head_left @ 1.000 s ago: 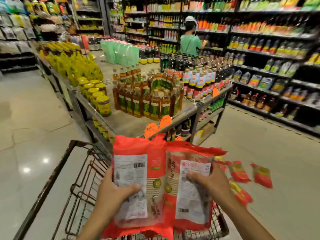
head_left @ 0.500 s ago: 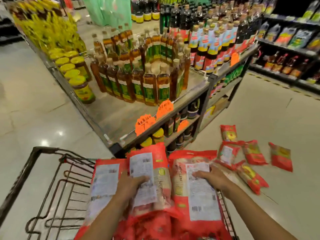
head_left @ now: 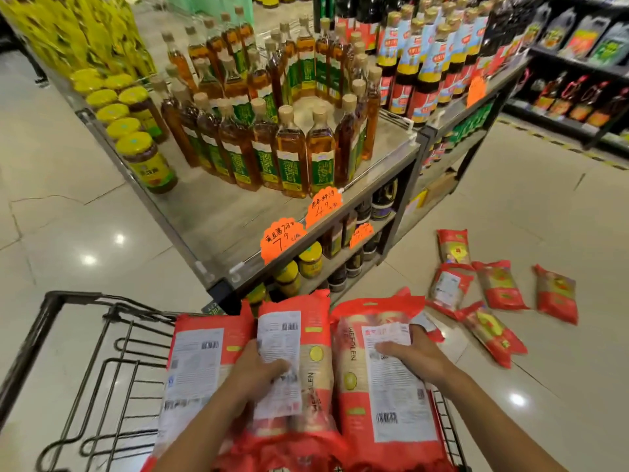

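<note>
Middle packet (head_left: pixel 308 338) is clasped by the left hand (head_left: pixel 262 371), right packet (head_left: pixel 391 413) by the right hand (head_left: pixel 413 357) — fingers curled — over the near cart (head_left: pixel 51 303), barred ahead by a shelf (head_left: pixel 218 216) of oil bottles (head_left: pixel 292 158).

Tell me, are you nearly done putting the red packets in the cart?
Not quite. Done: one red packet already looks set down in the cart. In hand: the left hand grips the middle packet and the right hand holds the right packet, both over the cart. Left: at least five floor packets lie beside the shelf and need picking up.
</note>
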Motion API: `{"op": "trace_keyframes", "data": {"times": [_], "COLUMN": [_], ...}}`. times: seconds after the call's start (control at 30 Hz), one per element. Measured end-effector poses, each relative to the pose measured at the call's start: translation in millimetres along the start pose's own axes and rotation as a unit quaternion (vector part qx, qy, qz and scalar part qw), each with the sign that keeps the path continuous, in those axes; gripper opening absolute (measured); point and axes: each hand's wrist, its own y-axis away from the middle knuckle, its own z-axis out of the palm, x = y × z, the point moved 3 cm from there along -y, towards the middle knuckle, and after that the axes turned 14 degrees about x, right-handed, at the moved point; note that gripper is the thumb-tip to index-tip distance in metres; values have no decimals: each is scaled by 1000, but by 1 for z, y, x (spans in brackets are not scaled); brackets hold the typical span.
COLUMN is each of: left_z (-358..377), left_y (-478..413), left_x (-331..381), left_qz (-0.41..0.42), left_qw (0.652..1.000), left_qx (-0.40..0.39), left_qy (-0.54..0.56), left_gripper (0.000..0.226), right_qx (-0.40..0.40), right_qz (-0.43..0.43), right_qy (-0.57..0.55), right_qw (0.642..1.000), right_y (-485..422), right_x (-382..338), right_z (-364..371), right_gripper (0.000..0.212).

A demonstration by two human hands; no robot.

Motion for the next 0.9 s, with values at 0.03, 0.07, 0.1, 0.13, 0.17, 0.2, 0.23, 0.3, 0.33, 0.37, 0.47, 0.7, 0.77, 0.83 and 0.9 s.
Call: {"op": "trace_keyframes", "data": {"times": [0.03,0.07,0.1,0.13,0.17,0.2,0.23,0.3,0.33,0.37,0.47,0.7,0.77,0.83,0.9], "left_z": [-3,-6,-8,-11,-13,-16,-18,-21,-22,-24,-39,-106,-127,-143,-153], "left_y": [3,4,3,5,8,12,20,35,42,49,74,152,182,214,247], "left_x": [-1,-3,-7,-9,-10,-9,-6,-3,-3,-6,-16,-14,-4,3,10], "left_qz": [5,12,26,42,61,80,100,145,163,180,238,415,491,565,619], "left_qw": [1000,999,997,994,991,986,979,964,955,948,932,870,829,779,732], "left_qx": [-9,-17,-21,-22,-17,-11,-9,-2,3,8,15,108,151,182,202], "left_qy": [-16,-38,-65,-94,-120,-149,-176,-223,-247,-263,-274,-245,-221,-204,-201], "left_gripper": [57,53,49,43,39,35,31,32,38,42,51,65,65,66,71], "right_qx": [1,4,10,19,35,58,89,145,165,180,206,305,341,374,408], "right_qz": [-1,1,4,5,5,5,3,-19,-31,-40,-72,-193,-227,-248,-253], "right_qy": [6,14,22,29,40,55,77,147,180,202,245,305,335,353,358], "right_qw": [1000,1000,1000,999,999,997,993,978,969,962,945,881,849,821,801], "right_y": [1,2,3,4,8,14,22,46,59,72,115,250,291,328,362], "right_x": [1,3,4,5,3,1,-2,-12,-17,-22,-31,-67,-79,-85,-88], "right_z": [0,1,1,3,5,7,8,11,13,15,19,40,51,59,62], "right_gripper": [60,64,67,71,74,76,78,81,82,82,79,79,84,84,84]}}
